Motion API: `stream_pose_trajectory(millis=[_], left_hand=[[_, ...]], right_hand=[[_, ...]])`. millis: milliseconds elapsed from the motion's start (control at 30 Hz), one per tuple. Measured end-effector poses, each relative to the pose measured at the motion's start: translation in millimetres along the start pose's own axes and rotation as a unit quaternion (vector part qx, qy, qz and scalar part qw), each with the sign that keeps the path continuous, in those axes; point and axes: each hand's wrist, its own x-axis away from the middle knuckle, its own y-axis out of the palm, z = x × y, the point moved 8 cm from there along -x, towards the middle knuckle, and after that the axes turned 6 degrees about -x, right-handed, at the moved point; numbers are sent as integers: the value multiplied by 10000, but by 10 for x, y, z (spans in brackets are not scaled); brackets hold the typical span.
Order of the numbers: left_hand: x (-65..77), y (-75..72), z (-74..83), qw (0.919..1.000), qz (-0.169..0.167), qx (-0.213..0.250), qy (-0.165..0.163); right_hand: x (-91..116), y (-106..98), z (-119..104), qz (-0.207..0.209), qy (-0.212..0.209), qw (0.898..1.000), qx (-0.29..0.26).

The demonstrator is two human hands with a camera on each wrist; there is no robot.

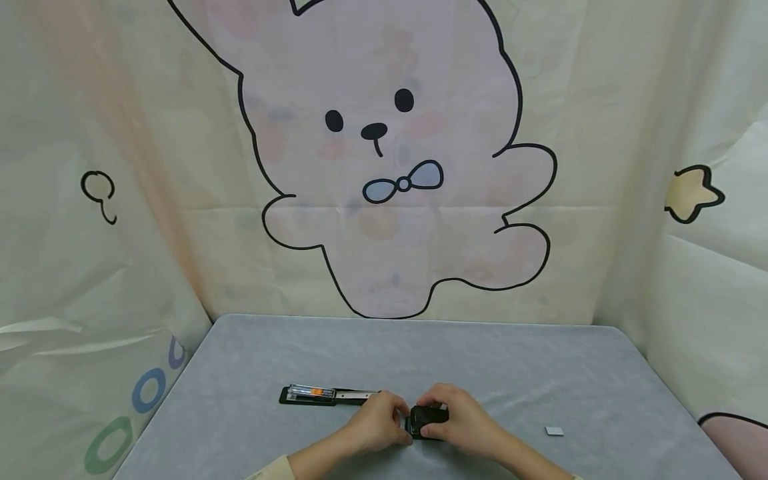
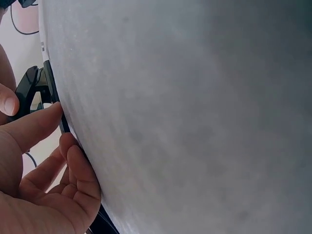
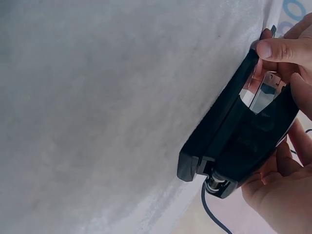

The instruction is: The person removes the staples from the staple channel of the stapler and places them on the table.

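A small black stapler stands on the grey cloth, its upper arm raised from the base in the right wrist view. My right hand grips it from the right, fingers and thumb around the upper part. From the left, my left hand pinches the front end of the stapler's base; its thumb and fingertips show there in the left wrist view. Behind my left hand lies a long black strip-like thing with a clear case and an orange mark at one end. My left hand partly covers its right end.
A small light-grey flat piece lies on the grey-covered table right of my right hand. Cloth walls stand behind and on both sides, the back one printed with a bear outline.
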Motion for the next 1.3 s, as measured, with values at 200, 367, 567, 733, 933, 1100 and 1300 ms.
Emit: stream_pose_trajectory(millis=[200, 367, 567, 733, 933, 1100, 1300], left_hand=[[-3, 8, -7, 9999, -45, -25, -102], [-8, 14, -8, 9999, -69, -10, -130], [-6, -6, 0, 10000, 58, 72, -8], [-20, -12, -26, 9997, 127, 187, 64], [-22, -16, -48, 9995, 85, 304, -39], [-21, -15, -40, 9995, 94, 299, -24], [-12, -17, -36, 9995, 164, 252, -17]], right_hand=[[6, -11, 19, -36, 22, 9999, -142], [27, -22, 42, -53, 102, 9998, -187], [37, -29, 56, -67, 157, 9997, -187], [38, -44, 68, -84, 284, 9993, -230], [50, -77, 67, -39, 312, 9991, -299], [78, -131, 35, 56, 212, 9992, -339], [108, -195, 3, 74, 257, 9990, -360]])
